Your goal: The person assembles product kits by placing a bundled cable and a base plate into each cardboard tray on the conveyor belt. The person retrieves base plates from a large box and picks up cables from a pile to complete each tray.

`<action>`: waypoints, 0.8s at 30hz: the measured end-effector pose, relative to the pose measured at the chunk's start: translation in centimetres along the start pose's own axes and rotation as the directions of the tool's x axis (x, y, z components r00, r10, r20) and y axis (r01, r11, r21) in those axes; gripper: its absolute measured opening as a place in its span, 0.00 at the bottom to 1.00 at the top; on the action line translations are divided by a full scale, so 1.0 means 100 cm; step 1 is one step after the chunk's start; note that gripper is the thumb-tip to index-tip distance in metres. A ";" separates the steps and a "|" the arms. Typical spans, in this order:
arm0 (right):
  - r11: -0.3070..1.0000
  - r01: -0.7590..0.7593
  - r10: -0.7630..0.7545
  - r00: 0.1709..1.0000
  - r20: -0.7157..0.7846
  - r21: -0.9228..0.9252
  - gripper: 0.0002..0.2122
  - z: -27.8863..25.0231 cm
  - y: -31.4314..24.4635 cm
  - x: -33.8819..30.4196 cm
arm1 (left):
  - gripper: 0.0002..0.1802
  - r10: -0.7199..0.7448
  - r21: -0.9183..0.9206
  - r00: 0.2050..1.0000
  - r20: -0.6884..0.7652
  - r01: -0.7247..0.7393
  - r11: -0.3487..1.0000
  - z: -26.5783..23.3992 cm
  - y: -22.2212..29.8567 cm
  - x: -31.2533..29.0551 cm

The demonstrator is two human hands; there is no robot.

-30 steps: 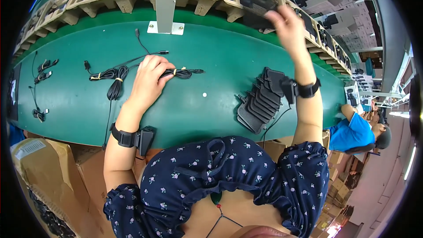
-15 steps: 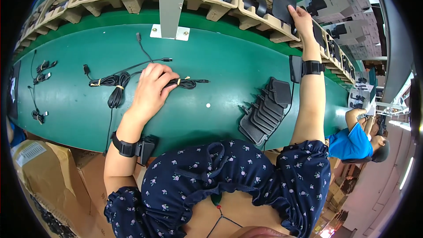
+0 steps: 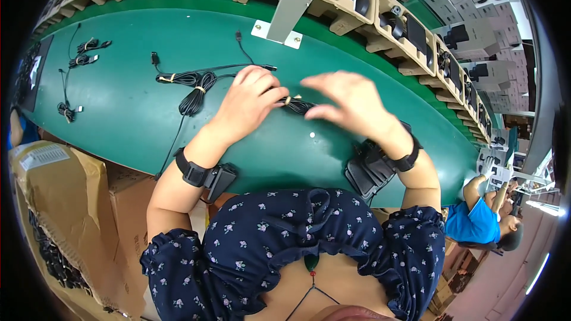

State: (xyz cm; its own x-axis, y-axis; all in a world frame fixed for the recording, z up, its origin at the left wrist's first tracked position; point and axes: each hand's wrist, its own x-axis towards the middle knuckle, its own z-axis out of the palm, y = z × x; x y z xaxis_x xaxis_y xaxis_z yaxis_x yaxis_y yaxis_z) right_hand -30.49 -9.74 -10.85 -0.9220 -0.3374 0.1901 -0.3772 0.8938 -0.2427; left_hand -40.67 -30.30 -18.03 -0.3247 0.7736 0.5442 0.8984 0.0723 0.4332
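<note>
My left hand (image 3: 251,102) is closed on one end of a black cable bundle (image 3: 297,106), tied with a pale twist tie, at the middle of the green table. Just right of that bundle is my right hand (image 3: 352,100), slightly blurred, thumb and fingers apart with nothing between them. Left of my left hand lie more tied black cables (image 3: 193,101), their plugs pointing various ways. Partly under my right forearm sits a fanned stack of flat black pieces (image 3: 364,169). A similar flat black piece (image 3: 417,34) rests in a cardboard tray beyond.
Moulded cardboard trays (image 3: 407,62) holding black parts line the table's far edge. A metal post (image 3: 297,6) is bolted to the table (image 3: 262,160). Smaller cables (image 3: 68,110) lie far left. A large carton (image 3: 65,190) stands lower left; a person in blue (image 3: 473,223) is at right.
My right hand has left the flat black piece in the tray and come back toward the cable bundle. My left hand stays on the bundle. The whole view has shifted.
</note>
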 end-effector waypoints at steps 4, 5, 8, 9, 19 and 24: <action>0.997 0.007 -0.009 1.000 0.029 0.075 0.16 0.010 -0.023 0.012 | 0.17 0.065 -0.039 0.997 -0.045 -0.067 0.997 -0.006 0.010 0.003; 0.997 0.016 -0.018 0.999 0.031 0.071 0.16 0.008 -0.023 0.014 | 0.17 0.063 -0.034 0.997 -0.053 -0.065 0.997 -0.008 0.011 0.003; 0.977 -0.134 0.141 0.990 -0.030 0.169 0.13 -0.006 -0.021 0.016 | 0.27 -0.280 -0.180 0.942 -0.182 0.248 0.952 -0.011 0.010 0.000; 0.966 -0.162 0.173 0.984 -0.039 0.199 0.12 -0.014 -0.022 0.016 | 0.27 -0.281 -0.181 0.940 -0.193 0.247 0.952 -0.013 0.008 0.000; 0.855 -0.274 0.323 0.946 -0.038 0.440 0.10 0.002 -0.039 0.022 | 0.19 -0.433 -0.940 0.835 0.340 0.313 -0.135 0.002 0.024 -0.005; 0.977 0.085 -0.141 0.944 -0.297 -0.194 0.24 -0.004 -0.048 0.038 | 0.21 -0.379 -0.855 0.770 0.514 0.493 -0.159 -0.002 0.021 -0.002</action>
State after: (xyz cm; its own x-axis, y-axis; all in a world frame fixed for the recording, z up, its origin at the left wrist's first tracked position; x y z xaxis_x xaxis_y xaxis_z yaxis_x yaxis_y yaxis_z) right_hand -32.13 -15.25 -8.61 -0.7913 -0.3576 0.4959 -0.4302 0.9020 -0.0361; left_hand -38.75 -30.45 -17.06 -0.4378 0.8917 -0.1147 -0.5557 -0.1681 0.8142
